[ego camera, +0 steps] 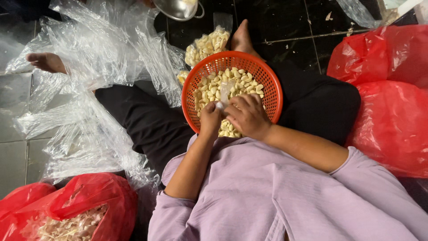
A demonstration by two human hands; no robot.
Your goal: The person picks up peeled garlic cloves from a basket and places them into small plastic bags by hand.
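An orange mesh basket (267,80) rests on my lap, holding many peeled garlic cloves (214,87). Both hands are over its near side. My left hand (209,119) is closed around the edge of a small clear plastic bag (225,91) that stands up over the cloves. My right hand (247,116) grips the same bag from the right, fingers curled over it. The two hands touch each other.
A filled clear bag of cloves (207,44) lies beyond the basket. Loose clear plastic bags (93,67) are heaped on the left. Red plastic bags (392,102) sit at right; another red bag (84,209) with garlic skins is at lower left. A metal pot (178,8) stands at the top.
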